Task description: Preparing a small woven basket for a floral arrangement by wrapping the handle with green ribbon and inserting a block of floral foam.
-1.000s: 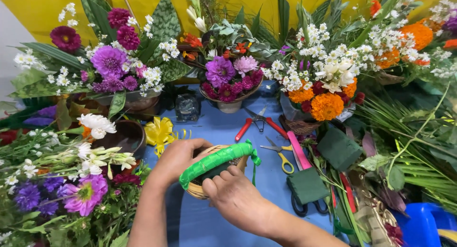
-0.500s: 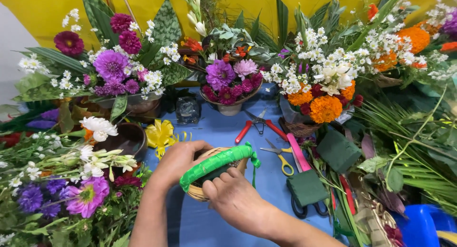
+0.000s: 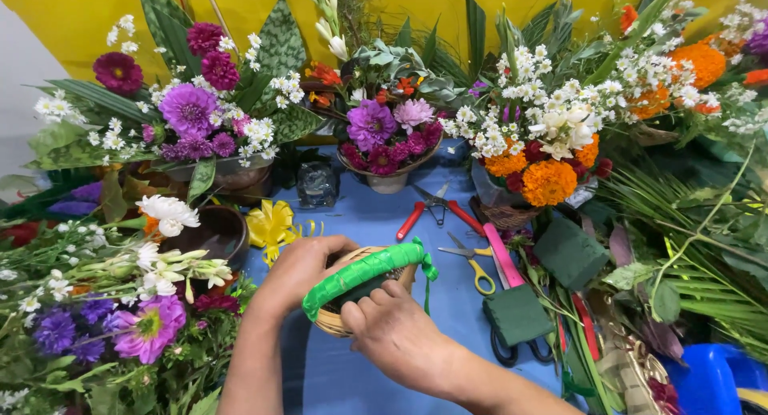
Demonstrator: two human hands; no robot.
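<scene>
Both hands are on the small wicker basket (image 3: 362, 299), which sits on the blue counter (image 3: 376, 215) right in front of the person. The left hand (image 3: 300, 272) cups the basket's far-left side, its grip curled around the rim beneath the green ribbon-wrapped handle (image 3: 366, 272). The right hand (image 3: 398, 335) comes in from the near side, fingers pressed down against the rim and the dark block inside the basket; whether they pinch anything is hard to tell, since the fingertips are tucked under the handle.

The handle's long axis runs from lower left up to upper right, arching over the basket, so it lies between the two hands, with the left hand at its lower end and the right just below its middle. A loose tail of green ribbon hangs off the upper right end.

The basket's near wall is hidden behind the right hand, and its contents are mostly covered. Just to the right lie the red-handled clippers (image 3: 436, 211), yellow-handled scissors (image 3: 472, 264) and green foam blocks (image 3: 518, 312), all apart from the hands. A yellow bow (image 3: 272, 223) lies beyond the left hand.
</scene>
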